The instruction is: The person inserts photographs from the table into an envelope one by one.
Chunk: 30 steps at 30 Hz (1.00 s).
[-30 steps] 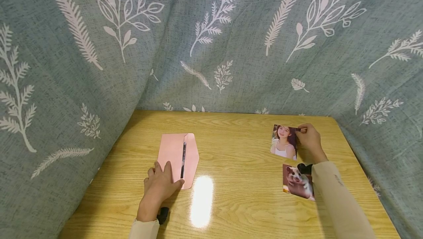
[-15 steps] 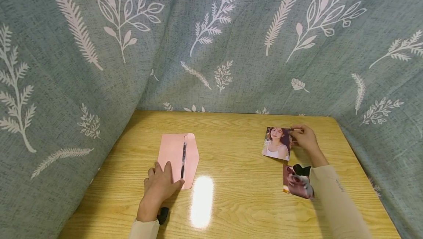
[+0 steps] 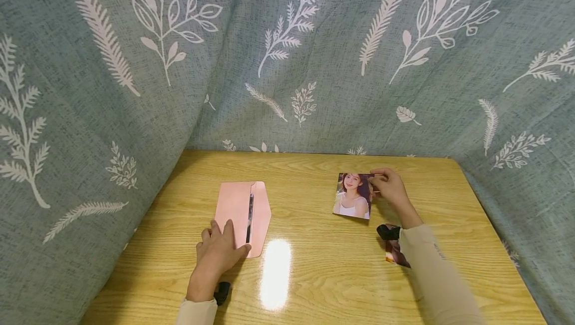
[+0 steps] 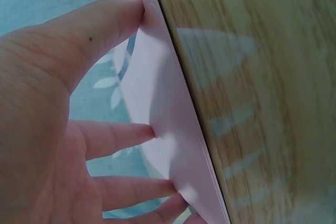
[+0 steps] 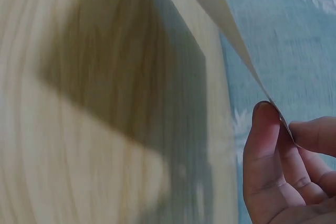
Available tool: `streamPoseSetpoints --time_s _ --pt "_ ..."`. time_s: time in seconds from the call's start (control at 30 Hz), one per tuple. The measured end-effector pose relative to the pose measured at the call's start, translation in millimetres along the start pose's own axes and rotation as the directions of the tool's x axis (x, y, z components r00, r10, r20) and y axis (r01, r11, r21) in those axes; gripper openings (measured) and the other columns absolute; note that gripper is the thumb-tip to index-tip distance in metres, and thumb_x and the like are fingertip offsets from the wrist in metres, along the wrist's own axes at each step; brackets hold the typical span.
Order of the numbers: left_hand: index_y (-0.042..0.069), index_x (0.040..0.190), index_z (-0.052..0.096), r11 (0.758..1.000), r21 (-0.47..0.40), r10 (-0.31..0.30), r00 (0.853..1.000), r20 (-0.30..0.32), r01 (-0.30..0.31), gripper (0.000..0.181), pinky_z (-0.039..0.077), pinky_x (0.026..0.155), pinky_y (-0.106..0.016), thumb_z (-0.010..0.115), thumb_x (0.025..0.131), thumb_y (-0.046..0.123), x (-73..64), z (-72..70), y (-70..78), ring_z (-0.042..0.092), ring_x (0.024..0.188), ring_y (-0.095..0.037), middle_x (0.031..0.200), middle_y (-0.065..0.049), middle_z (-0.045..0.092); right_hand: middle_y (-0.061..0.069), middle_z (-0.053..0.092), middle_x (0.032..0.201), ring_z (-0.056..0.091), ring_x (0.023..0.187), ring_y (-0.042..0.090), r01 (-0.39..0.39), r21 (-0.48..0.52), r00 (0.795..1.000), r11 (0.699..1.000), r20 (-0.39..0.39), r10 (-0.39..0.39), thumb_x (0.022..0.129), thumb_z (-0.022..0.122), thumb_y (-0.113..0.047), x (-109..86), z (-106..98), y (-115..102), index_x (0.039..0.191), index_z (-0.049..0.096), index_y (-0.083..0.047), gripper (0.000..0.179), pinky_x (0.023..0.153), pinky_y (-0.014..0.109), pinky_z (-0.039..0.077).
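Observation:
On the left of the table a pink envelope (image 3: 233, 207) lies flat, its flap toward the right. A dark picture strip (image 3: 249, 217) shows in its opening. My left hand (image 3: 220, 252) rests on the envelope's near part with spread fingers; in the left wrist view the fingertips (image 4: 149, 130) touch the pink paper. My right hand (image 3: 391, 187) pinches the right edge of a photo (image 3: 353, 197) of a person in a white top. The right wrist view shows that photo (image 5: 231, 30) raised over the table, thin between thumb and fingers.
A second photo (image 3: 394, 255), of a small furry animal, lies on the table partly hidden under the right sleeve (image 3: 431, 260) and wrist camera. A patterned green curtain (image 3: 292, 65) borders the wooden table (image 3: 310, 275) at the back and sides.
My right hand has carried the photo of the person leftward across the table. The right sleeve now covers more of the animal photo. My left hand and the envelope stay put.

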<state>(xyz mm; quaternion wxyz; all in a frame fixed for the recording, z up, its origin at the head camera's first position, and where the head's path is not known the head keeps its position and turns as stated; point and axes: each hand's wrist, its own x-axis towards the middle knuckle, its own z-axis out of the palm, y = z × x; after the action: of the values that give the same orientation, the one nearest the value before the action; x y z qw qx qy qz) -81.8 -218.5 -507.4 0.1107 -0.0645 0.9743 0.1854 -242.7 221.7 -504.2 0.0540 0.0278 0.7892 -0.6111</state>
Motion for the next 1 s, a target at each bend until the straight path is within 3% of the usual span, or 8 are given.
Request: streamPoseSetpoints --time_s 0.3,0.47,1.0 --pt "-0.004 0.149 0.037 1.0 -0.003 0.003 1.0 -0.005 -0.003 0.089 0.027 0.096 -0.078 0.075 0.086 0.047 -0.9 -0.4 0.3 0.021 0.132 -0.066 0.149 -0.048 0.014 0.017 0.065 0.104 0.066 0.075 0.015 -0.004 0.001 0.999 1.0 0.053 0.004 0.102 0.056 -0.007 3.7 37 -6 0.137 0.049 0.009 0.039 0.066 0.036 0.057" --pt "-0.004 0.149 0.036 1.0 -0.008 0.002 1.0 -0.004 -0.002 0.09 0.026 0.097 -0.078 0.075 0.085 0.046 -1.6 -0.1 -0.5 0.02 0.132 -0.066 0.149 -0.048 0.013 0.016 0.066 0.101 0.067 0.075 0.015 -0.008 0.026 0.998 1.0 0.06 0.006 0.101 0.057 -0.006 4.5 60 -10 0.135 0.052 0.008 0.038 0.063 0.031 0.056" --pt "-0.004 0.148 0.038 1.0 -0.013 0.01 1.0 -0.024 -0.011 0.089 0.027 0.095 -0.078 0.076 0.085 0.046 -1.2 1.7 -1.4 0.022 0.131 -0.066 0.149 -0.048 0.014 0.013 0.063 0.098 0.063 0.073 0.021 -0.029 0.091 0.995 0.995 0.102 0.02 0.1 0.06 -0.006 5.5 130 -27 0.131 0.056 0.005 0.034 0.062 0.035 0.055"
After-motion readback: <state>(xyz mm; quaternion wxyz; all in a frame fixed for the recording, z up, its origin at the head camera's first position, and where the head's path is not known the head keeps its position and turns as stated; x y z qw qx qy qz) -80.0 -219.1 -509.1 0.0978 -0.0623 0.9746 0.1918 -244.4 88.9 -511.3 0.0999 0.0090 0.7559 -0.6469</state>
